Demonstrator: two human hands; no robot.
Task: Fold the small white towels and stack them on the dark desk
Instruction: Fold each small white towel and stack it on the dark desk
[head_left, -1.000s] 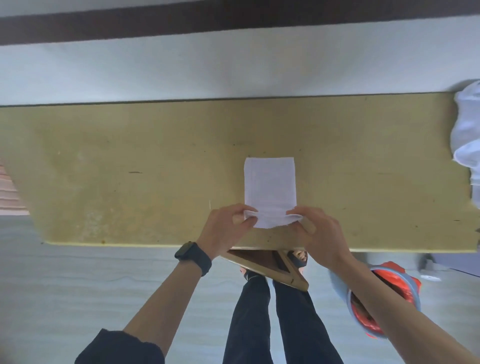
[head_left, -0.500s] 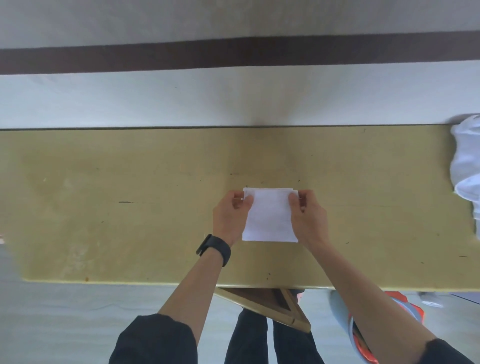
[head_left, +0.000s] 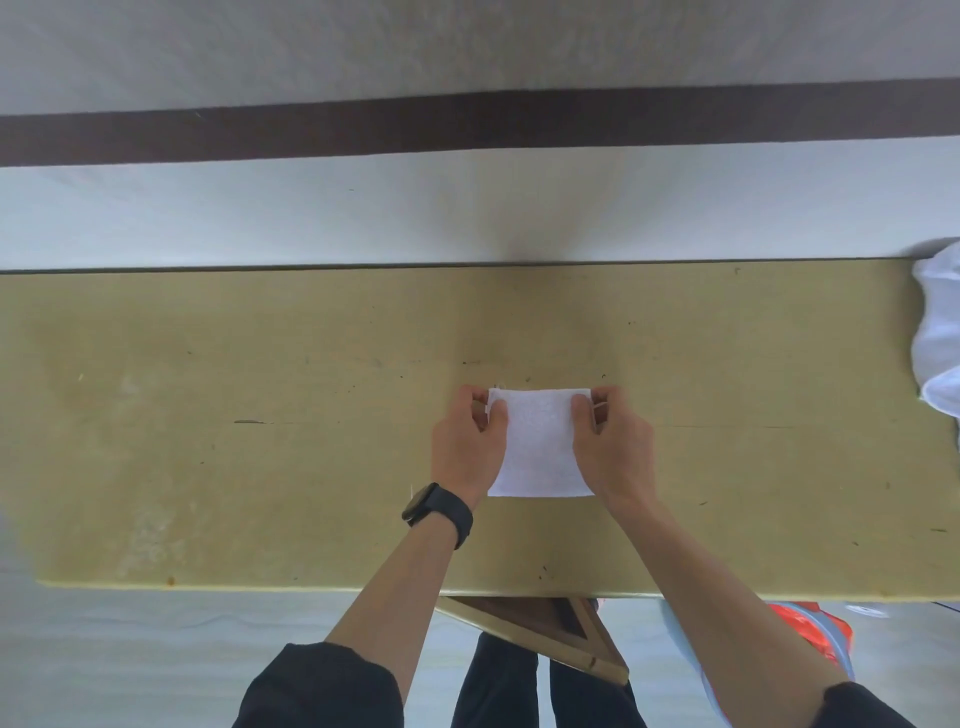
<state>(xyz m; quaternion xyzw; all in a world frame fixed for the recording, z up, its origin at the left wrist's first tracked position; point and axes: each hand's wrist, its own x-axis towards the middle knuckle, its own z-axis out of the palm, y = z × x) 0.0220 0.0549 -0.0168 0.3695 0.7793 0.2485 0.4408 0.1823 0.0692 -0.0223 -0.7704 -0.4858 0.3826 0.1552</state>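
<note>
**Position.** One towel (head_left: 540, 447) lies flat on the counter (head_left: 260, 415), about midway along its length and roughly halfway between the far and near edges. It shows as a neat rectangle with square edges, apparently folded at least once (the layer count cannot be read from above).

**Grips.** The left grip (head_left: 467, 447) pinches the towel's far-left corner, thumb on top and fingers curled at the edge. The right grip (head_left: 613, 447) pinches the far-right corner in the same way. Both lie along the towel's side edges, touching the cloth.

**Other items.** A heap (head_left: 940, 332) of loose white cloth sits at the counter's right edge, near the far right corner and well apart from the work. It is presumably the unfolded supply. No finished stack is in view.

**Handling.**
- The towel looks thin, light and limp.
- It will likely sag if lifted by one point.
- Take it at paired corners, as here, with the layers pinched together so they do not slide apart.
- Dry cloth should drag easily on this surface.
- A light palm press along the crease ought to set it.
- There is no breakage risk.
</note>
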